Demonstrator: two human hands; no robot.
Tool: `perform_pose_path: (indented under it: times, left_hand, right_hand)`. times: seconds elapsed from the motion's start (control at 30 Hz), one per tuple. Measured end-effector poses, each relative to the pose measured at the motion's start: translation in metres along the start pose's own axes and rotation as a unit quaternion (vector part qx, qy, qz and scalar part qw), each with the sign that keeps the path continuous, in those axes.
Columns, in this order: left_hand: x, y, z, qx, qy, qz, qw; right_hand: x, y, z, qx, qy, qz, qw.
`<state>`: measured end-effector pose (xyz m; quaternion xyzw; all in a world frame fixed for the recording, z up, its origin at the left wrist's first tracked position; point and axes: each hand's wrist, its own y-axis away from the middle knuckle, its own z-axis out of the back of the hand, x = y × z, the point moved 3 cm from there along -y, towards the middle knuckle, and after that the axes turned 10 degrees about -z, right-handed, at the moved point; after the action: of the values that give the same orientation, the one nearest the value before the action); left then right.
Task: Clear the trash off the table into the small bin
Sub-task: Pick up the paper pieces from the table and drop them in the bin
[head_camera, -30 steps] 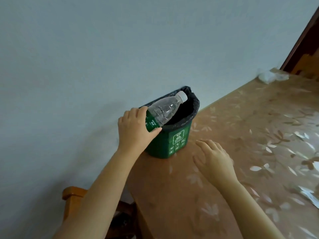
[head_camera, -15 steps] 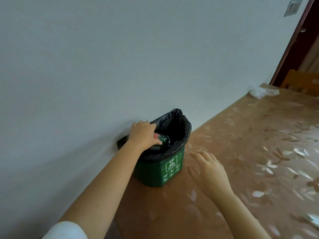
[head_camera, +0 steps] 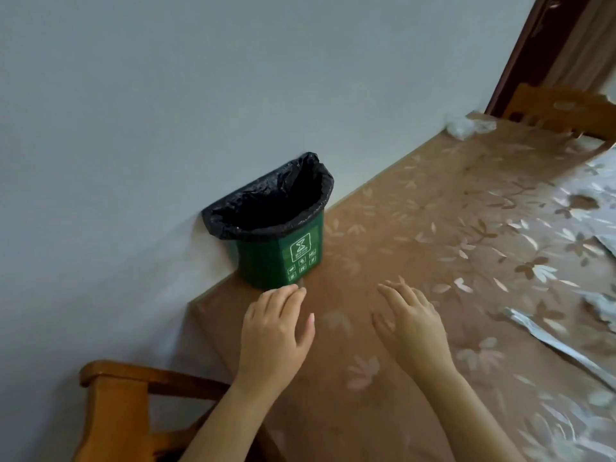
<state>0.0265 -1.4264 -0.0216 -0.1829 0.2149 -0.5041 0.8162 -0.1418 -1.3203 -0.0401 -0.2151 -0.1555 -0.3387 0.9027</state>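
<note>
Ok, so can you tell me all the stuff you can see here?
bin: one, green with white pictures, near left corner of the table, against the wall
bin bag: one, black, lining the bin, folded over its rim
table: one, brown cloth with pale flowers, along the wall
white wad: one, white and crumpled, far end of the table by the wall
shiny scraps: about three, silvery, right side of the table
near chair: one, orange-brown wood, bottom left beside the table
far chair: one, same wood, beyond the table's far end
door frame: one, dark brown, top right
wall: one, pale grey-blue, behind the bin
left hand: one, empty, fingers straight, just in front of the bin
right hand: one, empty, fingers spread, over the table
</note>
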Motion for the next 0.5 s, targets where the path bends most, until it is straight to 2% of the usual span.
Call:
perform_pose_path:
  times: [0.23, 0.5]
  left_hand:
    - [-0.044, 0.075, -0.005, 0.088, 0.100, -0.021, 0.991]
    - [-0.116, 0.130, -0.023, 0.162, 0.191, -0.087, 0.964]
  right_hand:
    - [-0.040, 0.131, 0.033, 0.003, 0.048, -0.116, 0.992]
    - [-0.082, 0.266, 0.079, -0.019, 0.110, -0.267, 0.957]
